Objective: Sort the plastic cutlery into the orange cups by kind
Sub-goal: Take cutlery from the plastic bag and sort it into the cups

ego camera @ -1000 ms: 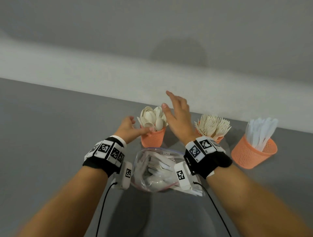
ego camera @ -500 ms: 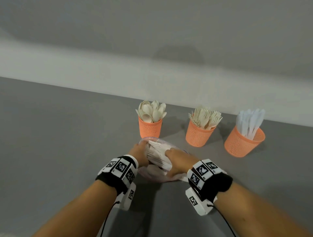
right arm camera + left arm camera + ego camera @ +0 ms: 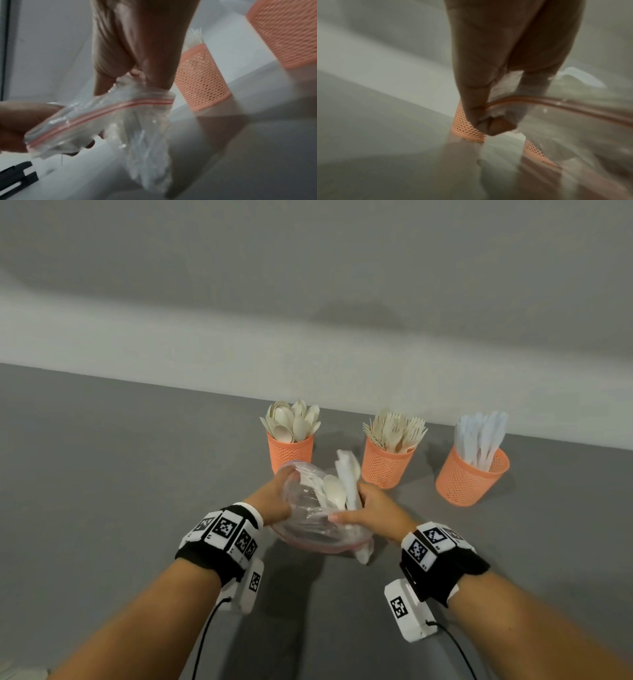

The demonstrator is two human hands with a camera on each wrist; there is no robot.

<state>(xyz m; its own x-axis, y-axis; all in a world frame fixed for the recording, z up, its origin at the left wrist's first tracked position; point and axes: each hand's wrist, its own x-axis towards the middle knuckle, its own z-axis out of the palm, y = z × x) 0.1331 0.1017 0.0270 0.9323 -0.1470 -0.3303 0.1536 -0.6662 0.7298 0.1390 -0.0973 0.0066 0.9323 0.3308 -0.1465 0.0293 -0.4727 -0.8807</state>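
Three orange mesh cups stand in a row at the back: spoons [image 3: 290, 453], forks [image 3: 387, 465], knives [image 3: 471, 479]. In front of them a clear zip bag [image 3: 310, 522] with a red seal strip is held off the table. My left hand [image 3: 279, 491] pinches its left rim; the left wrist view shows the fingers [image 3: 481, 111] on the strip. My right hand [image 3: 363, 503] grips a bundle of white cutlery [image 3: 347, 477] that sticks up out of the bag's mouth, with a spoon bowl showing. In the right wrist view the bag [image 3: 102, 119] hangs below the right hand's fingers.
A grey table [image 3: 120, 474] runs back to a white ledge and wall [image 3: 205, 354] just behind the cups. The fork cup [image 3: 200, 81] and knife cup [image 3: 288, 33] stand close to the right of the bag. Cables trail from both wrist cameras.
Both hands left the spoon cup and came back to the bag. The left hand took its rim, the right hand took hold of cutlery and raised it out of the bag's mouth.
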